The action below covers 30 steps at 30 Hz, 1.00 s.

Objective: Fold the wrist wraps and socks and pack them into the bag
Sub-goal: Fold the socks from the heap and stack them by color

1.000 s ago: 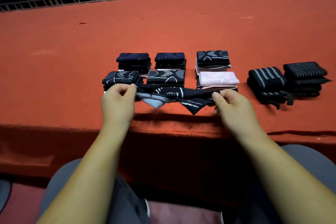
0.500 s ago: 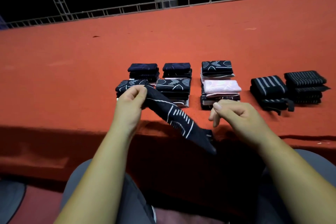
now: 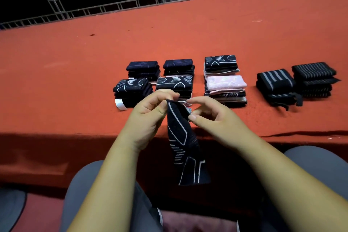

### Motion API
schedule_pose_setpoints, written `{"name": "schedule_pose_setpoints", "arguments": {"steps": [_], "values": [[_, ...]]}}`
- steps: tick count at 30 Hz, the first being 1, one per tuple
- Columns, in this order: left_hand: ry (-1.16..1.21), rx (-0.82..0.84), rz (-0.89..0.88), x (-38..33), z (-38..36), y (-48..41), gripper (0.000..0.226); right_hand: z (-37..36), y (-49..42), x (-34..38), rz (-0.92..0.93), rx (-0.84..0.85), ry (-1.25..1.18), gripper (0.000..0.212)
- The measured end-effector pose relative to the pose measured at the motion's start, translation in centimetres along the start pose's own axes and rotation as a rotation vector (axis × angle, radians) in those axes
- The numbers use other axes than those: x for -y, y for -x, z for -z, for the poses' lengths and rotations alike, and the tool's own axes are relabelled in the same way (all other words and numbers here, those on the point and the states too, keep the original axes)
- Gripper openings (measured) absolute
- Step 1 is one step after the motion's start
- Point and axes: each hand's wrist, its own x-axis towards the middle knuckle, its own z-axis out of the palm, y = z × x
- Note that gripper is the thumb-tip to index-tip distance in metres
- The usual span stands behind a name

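Folded socks [image 3: 174, 82] and wraps [image 3: 295, 83] stacked mid-frame. Left hand [image 3: 148, 113] and right hand [image 3: 212, 117] both pinch one hanging sock [image 3: 181, 137], unfolded. No bag visible; packing appears outstanding.

Dim, warm light falls from above; the table [image 3: 75, 66] glows orange, its front face shadowed; soft focus; wide-angle bending at edges.

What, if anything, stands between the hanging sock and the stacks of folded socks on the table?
Nothing visible. The left hand and right hand hold the sock just before the stacks, over the table's near edge. No bag is in view.
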Motion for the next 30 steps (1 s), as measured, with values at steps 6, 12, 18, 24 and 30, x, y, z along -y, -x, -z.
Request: {"name": "schedule_pose_setpoints", "arguments": {"steps": [6,12,18,24,30], "values": [[-0.153,-0.003,0.018,0.9,0.6,0.7,0.013,-0.7,-0.2,-0.4,0.208,-0.012,0.38,0.014],[-0.265,-0.052,0.099,1.3,1.7,1.5,0.019,-1.0,0.2,-0.1,0.208,-0.065,0.326,0.018],[-0.585,-0.018,0.108,1.8,2.3,2.4,0.016,-0.5,0.8,1.2,0.06,0.131,0.021,0.025],[-0.551,-0.014,0.121,1.5,1.8,2.4,0.015,0.2,0.2,0.9,0.081,0.123,0.036,0.02],[-0.446,-0.059,0.113,1.6,1.1,2.2,0.012,0.1,0.1,0.2,0.01,-0.078,0.221,0.016]]}}
